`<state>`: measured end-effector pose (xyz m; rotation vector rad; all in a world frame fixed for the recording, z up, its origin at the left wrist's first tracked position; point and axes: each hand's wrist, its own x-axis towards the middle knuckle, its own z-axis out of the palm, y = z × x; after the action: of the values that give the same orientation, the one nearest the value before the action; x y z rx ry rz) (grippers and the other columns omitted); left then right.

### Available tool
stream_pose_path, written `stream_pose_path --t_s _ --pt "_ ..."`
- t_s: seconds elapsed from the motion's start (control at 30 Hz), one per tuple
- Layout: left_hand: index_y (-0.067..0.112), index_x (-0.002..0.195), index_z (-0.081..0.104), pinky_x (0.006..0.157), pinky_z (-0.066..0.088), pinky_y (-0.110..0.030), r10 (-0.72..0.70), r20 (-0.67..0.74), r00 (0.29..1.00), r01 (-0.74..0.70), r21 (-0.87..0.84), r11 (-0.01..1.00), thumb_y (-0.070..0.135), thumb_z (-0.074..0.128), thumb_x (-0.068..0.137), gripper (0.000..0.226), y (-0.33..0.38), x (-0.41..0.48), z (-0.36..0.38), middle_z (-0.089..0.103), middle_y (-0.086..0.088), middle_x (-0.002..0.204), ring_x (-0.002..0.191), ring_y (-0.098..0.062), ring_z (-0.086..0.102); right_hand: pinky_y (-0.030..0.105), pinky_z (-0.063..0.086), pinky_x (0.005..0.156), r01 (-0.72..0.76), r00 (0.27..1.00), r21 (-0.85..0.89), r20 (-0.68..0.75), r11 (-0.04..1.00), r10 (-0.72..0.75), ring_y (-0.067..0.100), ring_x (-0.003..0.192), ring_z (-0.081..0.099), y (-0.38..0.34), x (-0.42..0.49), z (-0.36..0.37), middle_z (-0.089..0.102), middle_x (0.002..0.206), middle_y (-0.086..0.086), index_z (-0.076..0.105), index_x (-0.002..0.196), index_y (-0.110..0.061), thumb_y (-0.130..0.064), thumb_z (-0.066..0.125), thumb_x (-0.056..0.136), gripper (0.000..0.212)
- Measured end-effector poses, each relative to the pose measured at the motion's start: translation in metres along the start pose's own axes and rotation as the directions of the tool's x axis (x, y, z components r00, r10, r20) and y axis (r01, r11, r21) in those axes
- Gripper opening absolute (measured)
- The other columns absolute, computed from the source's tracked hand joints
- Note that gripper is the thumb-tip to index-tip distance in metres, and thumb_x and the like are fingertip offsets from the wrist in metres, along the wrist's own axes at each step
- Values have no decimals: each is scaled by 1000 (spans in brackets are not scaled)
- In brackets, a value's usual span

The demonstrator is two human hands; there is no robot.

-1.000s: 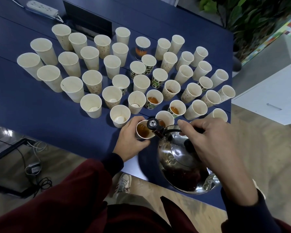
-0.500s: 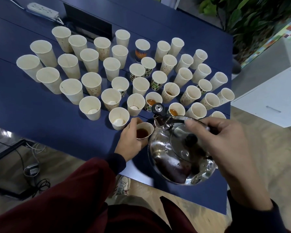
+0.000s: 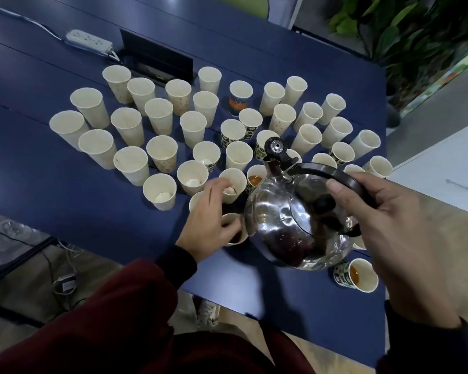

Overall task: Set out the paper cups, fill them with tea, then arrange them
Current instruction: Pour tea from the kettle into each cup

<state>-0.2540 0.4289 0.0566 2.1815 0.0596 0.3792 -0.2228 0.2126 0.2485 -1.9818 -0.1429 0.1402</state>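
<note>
1. The blue table's (image 3: 65,190) near edge runs just behind the left hand's (image 3: 210,222) wrist, with bare tabletop to that hand's left.
2. The paper cup (image 3: 238,236) is small and pale, with dark tea inside, and is partly hidden.
3. The left hand curls round the cup. The steel kettle (image 3: 289,225) hangs just right of it, gripped by its black handle in the right hand (image 3: 389,238). Rows of cups (image 3: 160,117) stand beyond the fingers.

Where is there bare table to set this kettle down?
Near strip of table, between the left hand and the patterned tea cup; also left of that hand, before the front cups. The middle is packed with cups.
</note>
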Motion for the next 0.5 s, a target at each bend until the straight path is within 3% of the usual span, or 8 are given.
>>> stream_pose_path --t_s 0.1,0.17,0.3,0.43,0.5 --pt "8 122 54 92 46 -31 2 -71 997 8 141 990 20 74 82 46 -15 33 -7 55 -7 119 109 -23 54 6 47 64 12 1000 -25 -5 1000 -12 3 75 69 -3 11 8 77 86 0 78 102 -19 -19 67 95 13" --pt "7 122 53 91 48 -40 -38 34 999 30 217 976 27 75 80 51 -27 53 -6 56 -10 117 107 -27 55 9 48 65 20 1000 -59 -6 998 -21 13 75 69 -5 19 14 76 83 2 78 98 -17 -24 67 95 13" --pt "2 133 49 95 48 -44 -90 328 940 -43 377 925 41 78 76 74 -35 75 2 50 -15 128 118 -31 49 16 41 58 17 998 -107 -55 994 -23 38 80 59 -10 36 22 66 82 30 73 88 6 -38 55 102 48" --pt "0 136 51 100 43 -39 -87 449 889 -138 446 884 44 77 76 79 -43 84 9 47 -14 136 123 -29 41 32 56 72 27 988 -93 -151 995 -40 24 81 70 -10 54 35 74 84 10 73 90 -11 -32 56 104 30" --pt "-3 135 51 102 41 -39 -68 441 895 -149 438 887 39 76 79 74 -43 87 10 47 -16 134 120 -30 42 29 49 61 35 984 -110 -168 993 -53 20 68 64 -7 60 37 72 79 15 68 89 -14 -29 62 100 20"
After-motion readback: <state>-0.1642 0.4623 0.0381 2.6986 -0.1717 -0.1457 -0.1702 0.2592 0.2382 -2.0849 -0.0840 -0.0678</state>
